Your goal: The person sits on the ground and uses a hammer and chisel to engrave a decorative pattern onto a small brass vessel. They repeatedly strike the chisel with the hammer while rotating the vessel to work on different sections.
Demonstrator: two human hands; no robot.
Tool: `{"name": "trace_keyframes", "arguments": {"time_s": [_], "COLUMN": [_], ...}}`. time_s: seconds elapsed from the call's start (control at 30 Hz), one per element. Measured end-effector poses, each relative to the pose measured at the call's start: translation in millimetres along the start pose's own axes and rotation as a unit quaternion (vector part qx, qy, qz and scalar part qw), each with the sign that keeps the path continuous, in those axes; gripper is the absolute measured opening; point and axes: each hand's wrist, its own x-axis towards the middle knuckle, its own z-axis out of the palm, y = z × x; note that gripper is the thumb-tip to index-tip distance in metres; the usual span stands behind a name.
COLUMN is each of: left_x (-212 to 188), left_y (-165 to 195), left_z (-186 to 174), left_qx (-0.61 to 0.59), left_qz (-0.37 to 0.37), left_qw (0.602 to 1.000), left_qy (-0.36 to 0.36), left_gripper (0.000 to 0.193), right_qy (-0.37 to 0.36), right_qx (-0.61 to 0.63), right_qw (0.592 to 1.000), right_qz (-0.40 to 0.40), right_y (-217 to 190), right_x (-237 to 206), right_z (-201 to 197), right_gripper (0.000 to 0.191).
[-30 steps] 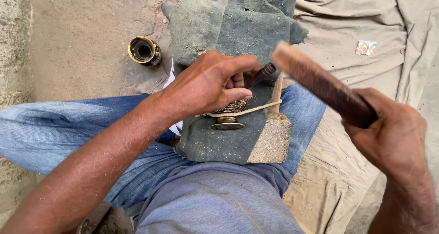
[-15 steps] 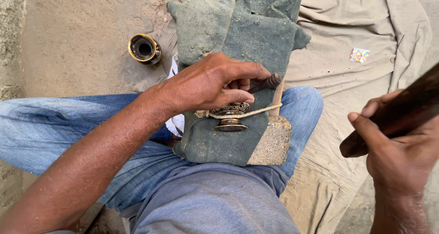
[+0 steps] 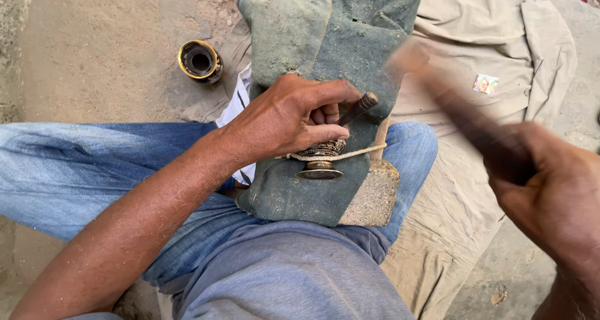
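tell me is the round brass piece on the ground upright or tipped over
Upright: the brass piece shows its round mouth facing up, dark inside.

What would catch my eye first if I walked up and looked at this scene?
Probably the left hand at the centre, pressing a thin dark punch and a small ornate brass piece onto green cloth over the lap. At right, the right hand grips a blurred wooden mallet.
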Motion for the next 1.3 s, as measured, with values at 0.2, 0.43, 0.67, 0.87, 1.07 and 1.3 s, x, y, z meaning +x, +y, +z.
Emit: {"name": "trace_keyframes", "arguments": {"time_s": [0.2, 0.43, 0.67, 0.87, 1.07, 1.3], "left_x": [4, -2, -12, -16, -21, -21], "left_y": [-10, -18, -14, -18, -29, -40], "left_z": [-5, -3, 3, 4, 6, 6], "left_qx": [-0.019, -0.031, -0.042, -0.048, -0.060, -0.063], "left_qz": [0.032, 0.075, 0.008, 0.002, 0.055, 0.102], "left_qw": [0.999, 0.996, 0.999, 0.998, 0.996, 0.992], "left_qy": [-0.038, -0.025, 0.022, 0.028, 0.042, 0.026], "left_gripper": [0.048, 0.047, 0.046, 0.045, 0.049, 0.046], "right_qy": [0.138, 0.039, 0.045, 0.055, 0.113, 0.102], "right_qx": [0.311, -0.123, -0.042, -0.065, 0.334, -0.064], "right_qw": [0.940, 0.989, 0.998, 0.995, 0.932, 0.989], "right_qz": [0.018, -0.066, -0.015, -0.054, 0.082, -0.082], "right_y": [-2, -15, -33, -16, -17, -30], "right_x": [-17, -10, 4, -9, -22, -12], "right_z": [12, -10, -20, -18, -7, -28], "right_gripper": [0.028, 0.023, 0.025, 0.023, 0.024, 0.026]}}
